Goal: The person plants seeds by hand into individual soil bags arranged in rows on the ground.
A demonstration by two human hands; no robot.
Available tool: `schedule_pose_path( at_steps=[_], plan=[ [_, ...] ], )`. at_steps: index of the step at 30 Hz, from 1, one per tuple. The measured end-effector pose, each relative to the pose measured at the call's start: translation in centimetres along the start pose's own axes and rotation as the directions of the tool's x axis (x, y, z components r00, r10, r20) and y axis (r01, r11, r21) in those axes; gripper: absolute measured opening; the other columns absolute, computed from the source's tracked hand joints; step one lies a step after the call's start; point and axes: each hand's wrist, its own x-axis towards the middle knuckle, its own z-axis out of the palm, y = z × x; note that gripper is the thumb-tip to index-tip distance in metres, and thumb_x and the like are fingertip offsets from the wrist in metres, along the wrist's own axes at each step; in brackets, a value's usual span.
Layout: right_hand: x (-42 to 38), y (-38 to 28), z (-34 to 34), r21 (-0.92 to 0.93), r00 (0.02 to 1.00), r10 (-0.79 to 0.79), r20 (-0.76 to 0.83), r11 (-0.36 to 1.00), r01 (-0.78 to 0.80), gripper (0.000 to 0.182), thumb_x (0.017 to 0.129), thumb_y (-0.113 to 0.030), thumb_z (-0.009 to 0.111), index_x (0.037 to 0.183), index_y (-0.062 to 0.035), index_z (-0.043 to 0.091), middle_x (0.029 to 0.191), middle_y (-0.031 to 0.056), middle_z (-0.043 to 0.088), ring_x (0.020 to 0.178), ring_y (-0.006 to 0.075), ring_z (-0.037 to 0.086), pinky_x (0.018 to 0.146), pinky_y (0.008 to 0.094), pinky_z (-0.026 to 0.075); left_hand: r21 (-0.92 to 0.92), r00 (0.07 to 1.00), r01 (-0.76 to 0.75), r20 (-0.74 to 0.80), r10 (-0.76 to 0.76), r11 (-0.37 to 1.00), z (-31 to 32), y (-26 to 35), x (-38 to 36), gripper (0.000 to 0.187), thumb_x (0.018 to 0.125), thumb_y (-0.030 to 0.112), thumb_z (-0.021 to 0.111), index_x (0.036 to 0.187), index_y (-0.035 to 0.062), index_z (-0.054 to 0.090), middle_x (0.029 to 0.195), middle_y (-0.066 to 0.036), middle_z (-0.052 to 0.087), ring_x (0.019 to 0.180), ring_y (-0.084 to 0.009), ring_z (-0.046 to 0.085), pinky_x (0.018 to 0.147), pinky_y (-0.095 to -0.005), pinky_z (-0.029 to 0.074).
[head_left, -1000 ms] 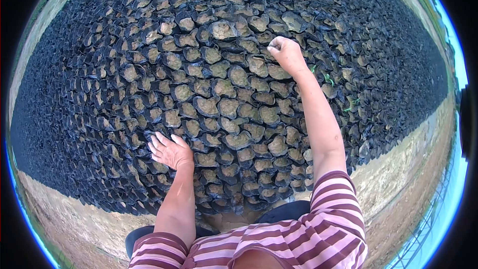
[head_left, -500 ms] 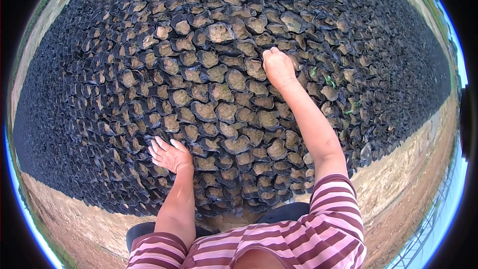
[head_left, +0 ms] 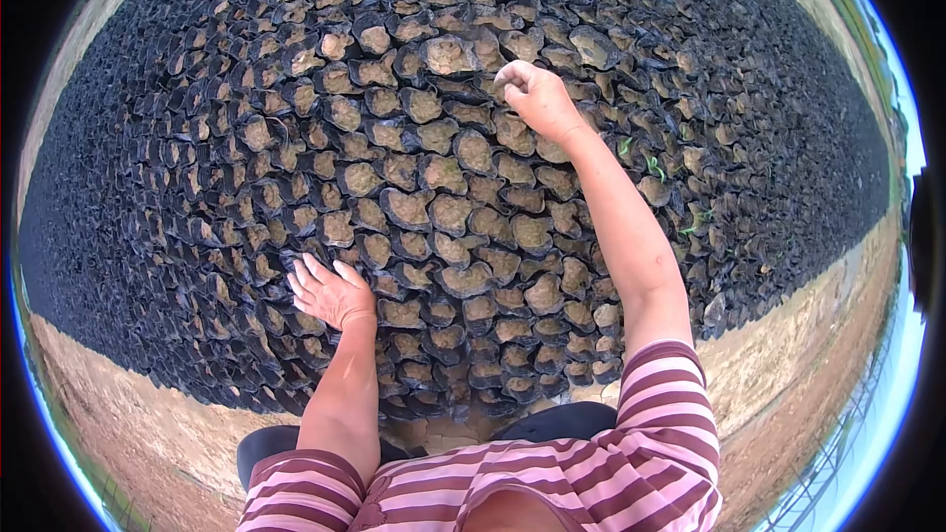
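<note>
Packed rows of black plastic nursery bags filled with brown soil (head_left: 466, 281) spread out in front of me. My left hand (head_left: 333, 294) rests palm down on the bag tops at the lower left, fingers spread and holding nothing. Farther out, my right hand (head_left: 537, 100) hovers at or just over the bags near the upper middle. Its fingers are curled in toward the thumb; whatever they may hold is hidden. A wide soil-topped bag (head_left: 448, 56) lies just left of that hand.
Small green seedlings (head_left: 654, 167) stick up among the bags right of my right forearm. Bare dry ground (head_left: 769, 350) borders the block on the near right and left. My dark-clad knees (head_left: 557, 421) are at the near edge.
My right hand has shifted up and left over the bags, its fingers turning to point left. The left hand stays spread in nearly the same place.
</note>
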Motion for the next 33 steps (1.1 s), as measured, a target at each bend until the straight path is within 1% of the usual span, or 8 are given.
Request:
schedule_pose_path(
  at_steps=[1,3,4,7,14,20,30,33],
  plan=[
    [0.2,0.4,0.3,-0.188,0.997,-0.077,-0.009,0.979,0.074,0.016,0.083,-0.010,0.062,0.096,-0.0007,0.065,0.094,0.0197,0.066,0.086,0.0327,0.065,0.081,0.0394,0.053,0.004,1.000,0.001,0.001,-0.001,1.000,0.0,-0.1,0.0,0.058,0.095,0.036,0.046,0.146,0.0095,0.038,0.151,-0.012,0.037,0.142,-0.0342,0.027,0.113,-0.0545,0.020],
    [0.4,1.9,0.7,-0.533,0.972,-0.233,0.021,0.820,0.208,0.014,0.082,-0.008,0.061,0.094,-0.0001,0.064,0.096,0.0224,0.063,0.089,0.0386,0.064,0.081,0.0436,0.053,-0.014,1.000,-0.002,0.000,0.002,1.000,0.0,-0.1,0.0,0.058,0.095,0.036,0.046,0.146,0.0091,0.038,0.151,-0.012,0.036,0.142,-0.0343,0.027,0.113,-0.0547,0.019],
    [0.4,2.7,0.8,-0.564,0.974,-0.226,0.019,0.802,0.197,0.011,0.082,-0.007,0.061,0.090,0.0001,0.063,0.096,0.0222,0.061,0.092,0.0418,0.063,0.081,0.0476,0.052,-0.022,1.000,-0.003,0.000,0.003,1.000,-0.1,-0.1,0.0,0.058,0.095,0.036,0.046,0.146,0.0089,0.038,0.151,-0.012,0.036,0.142,-0.0343,0.027,0.113,-0.0548,0.019],
    [-0.2,2.1,0.6,-0.572,0.978,-0.210,0.013,0.800,0.180,0.010,0.082,-0.007,0.061,0.088,0.0006,0.063,0.095,0.0218,0.061,0.091,0.0411,0.063,0.080,0.0472,0.053,-0.048,1.000,-0.003,0.018,0.004,0.999,-0.3,-0.1,0.1,0.060,0.094,0.035,0.048,0.146,0.0076,0.038,0.151,-0.014,0.036,0.144,-0.0351,0.024,0.114,-0.0566,0.018],
    [0.9,2.6,1.4,-0.713,0.974,-0.215,0.075,0.671,0.203,0.010,0.084,-0.013,0.062,0.085,-0.0028,0.063,0.094,0.0184,0.063,0.089,0.0384,0.064,0.079,0.0462,0.054,-0.053,1.000,-0.013,0.008,0.013,0.999,-0.2,-0.1,0.1,0.059,0.094,0.035,0.047,0.146,0.0072,0.038,0.151,-0.014,0.036,0.143,-0.0357,0.025,0.113,-0.0569,0.018],
    [0.4,1.4,2.0,-0.482,0.968,-0.138,-0.210,0.876,0.021,0.017,0.084,-0.019,0.066,0.089,-0.0032,0.067,0.095,0.0185,0.065,0.090,0.0367,0.064,0.080,0.0450,0.053,-0.053,1.000,-0.016,0.000,0.016,0.998,-0.1,-0.2,0.1,0.059,0.094,0.034,0.048,0.146,0.0070,0.038,0.150,-0.015,0.037,0.143,-0.0361,0.025,0.113,-0.0572,0.019],
    [2.2,0.3,3.5,-0.486,0.952,0.043,-0.304,0.852,-0.194,0.021,0.084,-0.026,0.067,0.085,-0.0045,0.070,0.093,0.0167,0.069,0.090,0.0346,0.067,0.082,0.0436,0.053,-0.018,1.000,-0.013,-0.014,0.013,1.000,-0.1,0.0,0.2,0.057,0.095,0.035,0.046,0.145,0.0085,0.038,0.150,-0.012,0.038,0.142,-0.0340,0.027,0.113,-0.0542,0.020],
    [1.8,0.8,2.0,-0.093,0.937,0.121,-0.329,0.983,-0.160,0.022,0.083,-0.026,0.068,0.084,-0.0043,0.070,0.090,0.0159,0.069,0.088,0.0338,0.067,0.082,0.0431,0.053,-0.020,1.000,-0.011,-0.008,0.011,1.000,-0.2,-0.1,0.1,0.058,0.095,0.035,0.046,0.145,0.0084,0.038,0.150,-0.012,0.038,0.142,-0.0340,0.027,0.113,-0.0541,0.019]
  ],
)
